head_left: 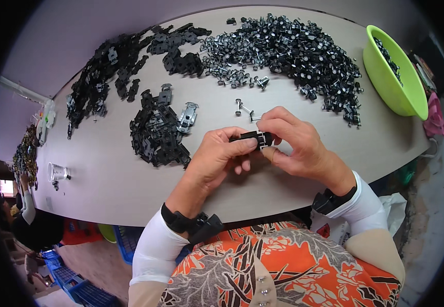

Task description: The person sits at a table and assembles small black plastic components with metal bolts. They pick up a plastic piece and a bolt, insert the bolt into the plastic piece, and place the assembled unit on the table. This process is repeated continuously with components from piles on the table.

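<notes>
Between my two hands, above the table's near side, is a black toy car chassis (264,138). My left hand (213,157) is closed on its left end, with the thumb along the top. The fingers of my right hand (304,146) pinch the other end, where light bits of metal show; whether they hold a wheel axle there is hidden. Just beyond my hands lie a few loose wheel axles (239,107) with small dark wheels. To the left of them, a grey chassis (187,117) rests against a pile of black chassis (155,130).
A large heap of wheel axles (288,56) spreads across the far side. More black chassis (91,84) lie at far left. A lime-green basin (409,92) with more parts stands at right, a clear plastic cup (57,172) at left. Another person (35,225) sits beyond the left edge.
</notes>
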Demonstrator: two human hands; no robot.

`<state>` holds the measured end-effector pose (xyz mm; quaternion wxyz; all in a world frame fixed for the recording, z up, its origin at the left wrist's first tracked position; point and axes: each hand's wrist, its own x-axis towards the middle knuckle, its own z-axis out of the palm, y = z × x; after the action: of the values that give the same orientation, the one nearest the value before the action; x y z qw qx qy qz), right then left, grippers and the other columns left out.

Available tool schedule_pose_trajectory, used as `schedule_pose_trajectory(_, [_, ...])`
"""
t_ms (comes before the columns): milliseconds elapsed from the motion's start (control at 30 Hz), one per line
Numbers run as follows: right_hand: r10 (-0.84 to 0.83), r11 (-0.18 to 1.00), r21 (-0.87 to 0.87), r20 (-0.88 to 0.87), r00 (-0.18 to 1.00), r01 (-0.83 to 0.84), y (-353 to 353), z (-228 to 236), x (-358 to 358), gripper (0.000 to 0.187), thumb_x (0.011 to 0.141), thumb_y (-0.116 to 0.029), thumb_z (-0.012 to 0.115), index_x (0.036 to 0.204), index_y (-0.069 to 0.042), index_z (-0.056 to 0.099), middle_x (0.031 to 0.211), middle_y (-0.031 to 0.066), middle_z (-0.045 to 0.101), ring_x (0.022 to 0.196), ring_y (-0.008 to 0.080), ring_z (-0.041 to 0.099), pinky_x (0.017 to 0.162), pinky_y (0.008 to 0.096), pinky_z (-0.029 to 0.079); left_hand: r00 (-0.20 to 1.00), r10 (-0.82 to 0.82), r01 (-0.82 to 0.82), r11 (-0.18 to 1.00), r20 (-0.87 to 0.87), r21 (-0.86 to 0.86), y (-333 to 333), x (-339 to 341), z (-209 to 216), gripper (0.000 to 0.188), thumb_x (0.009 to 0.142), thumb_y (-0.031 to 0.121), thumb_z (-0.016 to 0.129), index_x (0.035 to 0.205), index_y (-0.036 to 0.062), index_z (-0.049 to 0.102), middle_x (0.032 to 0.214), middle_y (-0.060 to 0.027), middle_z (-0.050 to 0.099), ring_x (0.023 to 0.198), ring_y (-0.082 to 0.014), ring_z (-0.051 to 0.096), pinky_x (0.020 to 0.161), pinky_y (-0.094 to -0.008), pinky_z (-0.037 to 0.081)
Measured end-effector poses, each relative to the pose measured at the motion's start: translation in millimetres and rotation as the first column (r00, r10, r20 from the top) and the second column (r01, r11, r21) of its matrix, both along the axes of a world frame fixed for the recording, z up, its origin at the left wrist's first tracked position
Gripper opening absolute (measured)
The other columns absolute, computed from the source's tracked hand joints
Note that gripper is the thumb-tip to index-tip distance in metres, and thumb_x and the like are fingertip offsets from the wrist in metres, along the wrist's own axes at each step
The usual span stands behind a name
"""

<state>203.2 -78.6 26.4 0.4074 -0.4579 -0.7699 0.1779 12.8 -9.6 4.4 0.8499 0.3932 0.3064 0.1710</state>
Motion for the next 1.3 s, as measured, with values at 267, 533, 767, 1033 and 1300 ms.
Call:
schedule_pose_trajectory(267, [0.044,0.998,0.030,0.066,0.997,-0.046,-2,-4,-4,0.047,0.066,0.006,0.066,0.110,-0.004,0.053,0.095,0.0121,0.058,0.079,0.0309,0.061,0.067,0.0346,0.051,0.999,0.008,-0.006,0.999,0.048,-0.037,-6,3,0,0.015,0.090,0.017,0.062,0.094,0.0033,0.060,0.075,-0.0004,0.059,0.052,-0.0081,0.052,0.045,-0.0184,0.038])
schedule_pose_trajectory(533, [0.041,0.999,0.024,-0.019,0.999,-0.041,-5,-3,-3,0.049,0.065,0.006,0.068,0.109,-0.005,0.052,0.098,0.0107,0.060,0.081,0.0293,0.062,0.067,0.0335,0.053,0.987,0.072,-0.055,0.991,0.146,-0.120,-8,-1,2,0.017,0.091,0.020,0.062,0.094,0.0039,0.062,0.081,-0.0013,0.062,0.055,-0.0063,0.050,0.048,-0.0168,0.034])
schedule_pose_trajectory(767, [0.019,0.988,0.154,0.062,0.998,-0.028,-10,-7,-11,0.053,0.068,-0.001,0.074,0.117,-0.006,0.053,0.095,0.0103,0.060,0.081,0.0268,0.063,0.066,0.0330,0.053,0.995,0.056,-0.065,0.992,0.086,0.112,-13,0,-4,0.016,0.089,0.017,0.063,0.094,0.0020,0.063,0.078,-0.0025,0.063,0.054,-0.0067,0.052,0.047,-0.0171,0.036])
schedule_pose_trajectory(1033, [-0.165,0.981,0.153,0.326,0.931,0.121,73,-6,39,0.019,0.074,0.007,0.057,0.091,-0.002,0.059,0.088,0.0108,0.059,0.072,0.0287,0.061,0.063,0.0338,0.050,0.973,0.230,-0.230,0.970,0.011,0.085,-3,-2,-4,0.012,0.089,0.013,0.061,0.091,0.0010,0.060,0.077,-0.0068,0.063,0.054,-0.0123,0.061,0.044,-0.0213,0.048])
schedule_pose_trajectory(1300, [-0.151,0.954,-0.227,0.210,0.966,0.198,67,0,46,0.006,0.072,-0.005,0.061,0.075,0.000,0.063,0.070,0.0055,0.057,0.063,0.0208,0.059,0.056,0.0320,0.045,0.970,0.241,-0.241,0.968,0.017,0.074,0,-2,-6,0.017,0.089,0.011,0.059,0.101,0.0002,0.059,0.083,-0.0081,0.064,0.055,-0.0128,0.062,0.044,-0.0213,0.049])
